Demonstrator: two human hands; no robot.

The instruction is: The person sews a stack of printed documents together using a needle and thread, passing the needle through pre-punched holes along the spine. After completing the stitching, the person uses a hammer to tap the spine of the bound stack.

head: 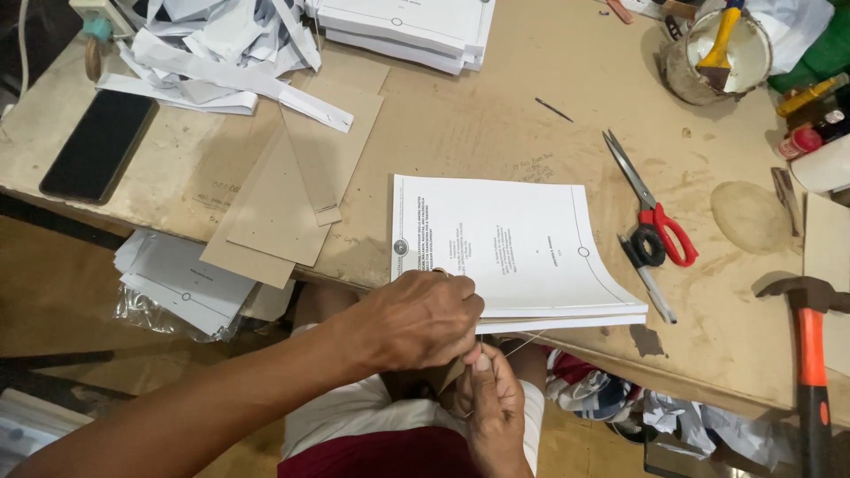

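Head view, bottom centre: right hand below the table edge, fingers pinched on a thin thread, apparently with a small brownish scrap between them, though hard to tell. Just above, left hand at the end of the forearm crossing from the lower left, clamped knuckles-up over the near left corner of the white paper stack and pressing it down. Sits at the near edge of the table, middle of the frame, printed cover sheet up, near right corner curling. Runs taut from the pinched fingers up to the stack's near edge. Looks like a stitching step on that edge, with the thread being drawn snug. Calls next, by this judgement, for a steady pull along the edge and firm downward pressure, so no sheet slips out of line. Right of the stack: a pen and red-handled scissors; lower right, an orange-handled hammer. Left of the stack: overlapping brown cardboard pieces; under the table at left, sheets in clear plastic. Farther up: a dark phone at left, a heap of white paper strips upper left, more white stacks top centre, a pot with a yellow-handled brush upper right.
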